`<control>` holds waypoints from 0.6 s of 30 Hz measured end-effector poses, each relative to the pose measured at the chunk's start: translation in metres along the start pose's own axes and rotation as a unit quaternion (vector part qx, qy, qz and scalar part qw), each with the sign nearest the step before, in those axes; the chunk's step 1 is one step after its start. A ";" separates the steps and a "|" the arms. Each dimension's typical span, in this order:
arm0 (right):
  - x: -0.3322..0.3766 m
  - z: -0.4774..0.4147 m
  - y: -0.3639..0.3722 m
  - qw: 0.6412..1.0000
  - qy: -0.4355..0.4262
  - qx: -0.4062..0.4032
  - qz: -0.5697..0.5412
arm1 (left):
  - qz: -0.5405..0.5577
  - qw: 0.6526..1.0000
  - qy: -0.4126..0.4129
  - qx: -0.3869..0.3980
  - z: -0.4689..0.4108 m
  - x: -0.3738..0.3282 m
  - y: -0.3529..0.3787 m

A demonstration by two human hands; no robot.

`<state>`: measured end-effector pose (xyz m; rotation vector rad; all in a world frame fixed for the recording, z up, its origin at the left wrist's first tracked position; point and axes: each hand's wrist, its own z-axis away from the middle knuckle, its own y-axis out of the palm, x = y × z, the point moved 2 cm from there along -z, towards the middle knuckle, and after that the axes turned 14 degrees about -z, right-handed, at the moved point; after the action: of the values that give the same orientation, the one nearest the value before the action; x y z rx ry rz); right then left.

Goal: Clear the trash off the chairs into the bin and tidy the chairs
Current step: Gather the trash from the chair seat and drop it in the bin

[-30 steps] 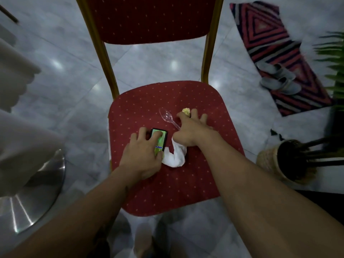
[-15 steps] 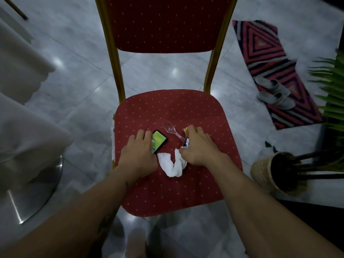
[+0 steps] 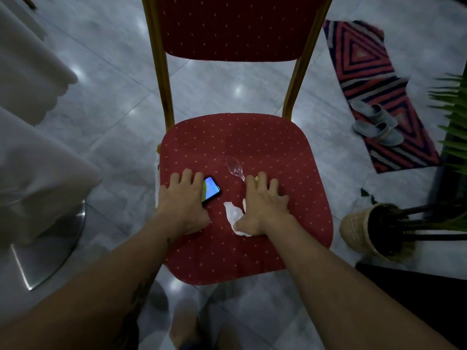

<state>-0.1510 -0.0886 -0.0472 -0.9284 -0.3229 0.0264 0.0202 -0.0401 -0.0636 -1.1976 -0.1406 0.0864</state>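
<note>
At the far left a white tablecloth (image 3: 30, 147) hangs down over a shiny metal table foot (image 3: 50, 243) on the grey tiled floor. Next comes the chair (image 3: 252, 137), with a red dotted seat and a gold frame, and the trash lies near the middle of the seat.

The left hand (image 3: 184, 198) lies palm down on the left part of the seat. Its fingers are fairly straight and rest on the edge of a small flat black-edged packet (image 3: 211, 190) with a bright blue-green face, which could be a phone or a wrapper, I cannot tell. A clear plastic spoon (image 3: 233, 166) lies just right of it, bowl towards the chair back. Below the spoon is a crumpled white napkin (image 3: 233, 215).

The right hand (image 3: 262, 205) is spread wide and flat on the seat. Its heel is on the napkin and its first finger is at the end of the spoon's handle. A yellow scrap (image 3: 256, 177) shows between two of its fingers.

To the right a pair of grey slippers (image 3: 376, 125) sits on a striped rug (image 3: 366, 59). Nearer stands a woven pot (image 3: 364, 231) holding a green plant (image 3: 454, 127).
</note>
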 end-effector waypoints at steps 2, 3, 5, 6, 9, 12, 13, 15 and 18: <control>-0.001 0.006 0.008 0.999 -0.011 -0.038 -0.005 | -0.003 1.000 -0.009 0.012 0.000 -0.002 -0.001; 0.000 0.009 0.014 0.999 -0.010 -0.044 -0.005 | 0.000 1.000 -0.015 0.017 0.000 -0.002 -0.001; 0.003 0.016 0.025 0.999 -0.004 -0.050 0.009 | 0.011 0.999 -0.022 0.027 0.000 -0.002 -0.001; 0.005 0.020 0.030 0.998 -0.003 -0.060 0.019 | 0.023 0.999 -0.026 0.034 0.000 0.000 -0.001; 0.013 0.031 0.044 0.995 -0.004 -0.088 0.045 | 0.097 0.993 -0.044 0.053 0.003 0.007 0.004; 0.018 0.034 0.049 0.992 -0.011 -0.109 0.062 | 0.187 0.979 -0.060 0.058 0.012 0.015 0.009; 0.018 0.034 0.048 0.991 -0.015 -0.116 0.068 | 0.206 0.975 -0.065 0.058 0.017 0.017 0.011; 0.017 0.031 0.043 0.989 -0.024 -0.122 0.081 | 0.234 0.968 -0.072 0.061 0.026 0.021 0.014; 0.014 0.027 0.034 0.989 -0.049 -0.106 0.088 | 0.254 0.962 -0.090 0.055 0.044 0.026 0.020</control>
<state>-0.1415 -0.0444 -0.0558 -1.1671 -0.3382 0.2027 0.0392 0.0114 -0.0653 -1.0900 0.0163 0.6461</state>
